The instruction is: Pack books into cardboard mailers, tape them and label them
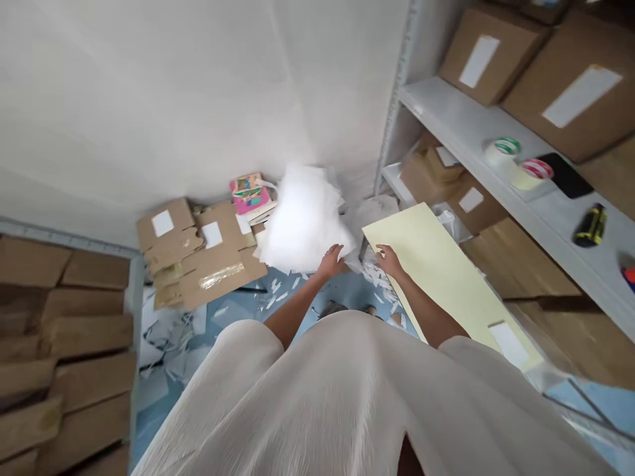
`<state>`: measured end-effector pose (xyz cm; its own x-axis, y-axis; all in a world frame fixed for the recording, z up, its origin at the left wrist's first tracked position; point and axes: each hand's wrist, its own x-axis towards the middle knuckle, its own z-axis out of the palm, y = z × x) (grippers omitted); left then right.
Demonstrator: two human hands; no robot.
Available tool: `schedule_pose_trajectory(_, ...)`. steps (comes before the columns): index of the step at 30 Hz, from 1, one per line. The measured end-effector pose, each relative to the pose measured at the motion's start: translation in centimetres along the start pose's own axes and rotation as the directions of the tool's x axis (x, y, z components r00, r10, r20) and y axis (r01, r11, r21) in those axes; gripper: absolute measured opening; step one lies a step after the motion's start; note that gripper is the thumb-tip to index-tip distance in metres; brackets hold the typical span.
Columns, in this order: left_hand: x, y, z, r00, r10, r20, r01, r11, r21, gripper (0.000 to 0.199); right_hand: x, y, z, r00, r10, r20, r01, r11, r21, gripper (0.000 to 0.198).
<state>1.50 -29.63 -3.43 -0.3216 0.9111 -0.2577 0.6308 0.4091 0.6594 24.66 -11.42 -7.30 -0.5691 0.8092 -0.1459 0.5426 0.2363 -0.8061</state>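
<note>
My left hand (331,260) is at the lower right edge of a stack of thin white sheets (305,221), which look like packing foam. Its fingers point forward and look slightly bent; I cannot make out a grip on any sheet. To the right, my right hand (389,260) is over the left edge of a long pale yellow panel (431,264). The fingers there are loosely curved and apart, with nothing visible between them. A white label (508,344) lies on the panel's near end.
Flattened cardboard (218,254) and a pink printed box (249,198) lie by the wall. Paper scraps (380,277) litter the blue floor (238,304). On the right shelf (456,119) are tape rolls (533,173), a black-and-yellow tool (590,225) and cartons (560,73). Boxes (89,337) are stacked at left.
</note>
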Motion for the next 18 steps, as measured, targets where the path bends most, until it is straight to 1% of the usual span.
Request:
schedule_pose_trajectory(2, -1.6, -1.3, -0.7, 0.996, -0.087, -0.032, 0.086, 0.996, -0.036, 0.064, 1.7, -1.3, 1.5, 0.995, -0.042, 0.087, 0.045, 0.999, -0.027, 0.044)
schedule_pose_trajectory(5, -3.8, -3.6, -1.9, 0.976, -0.193, -0.098, 0.184, 0.978, -0.098, 0.064, 3.9, -3.9, 4.3, 0.971, -0.107, 0.214, 0.123, 0.99, -0.062, 0.043)
schedule_pose_trajectory(7, -4.7, -5.2, -2.8, 0.958, -0.232, -0.167, 0.209, 0.967, -0.144, 0.065, 5.1, -5.6, 6.2, 0.95, -0.147, 0.275, 0.169, 0.984, -0.056, 0.042)
schedule_pose_trajectory(9, -5.1, -6.9, -3.7, 0.938, -0.254, -0.236, 0.213, 0.96, -0.183, 0.065, 6.3, -7.2, 8.0, 0.932, -0.185, 0.311, 0.207, 0.978, -0.036, 0.042)
schedule_pose_trajectory(12, -5.0, -9.4, -4.8, 0.918, -0.267, -0.294, 0.21, 0.954, -0.212, 0.062, 8.2, -9.1, 10.5, 0.911, -0.231, 0.341, 0.251, 0.968, -0.014, 0.042)
schedule_pose_trajectory(15, -4.1, -11.8, -6.2, 0.916, -0.266, -0.301, 0.203, 0.953, -0.225, 0.06, 10.1, -10.7, 12.6, 0.901, -0.245, 0.358, 0.268, 0.963, -0.014, 0.041)
schedule_pose_trajectory(18, -2.7, -14.3, -8.2, 0.913, -0.26, -0.315, 0.186, 0.951, -0.247, 0.058, 12.2, -12.7, 14.9, 0.898, -0.238, 0.369, 0.268, 0.963, -0.031, 0.04)
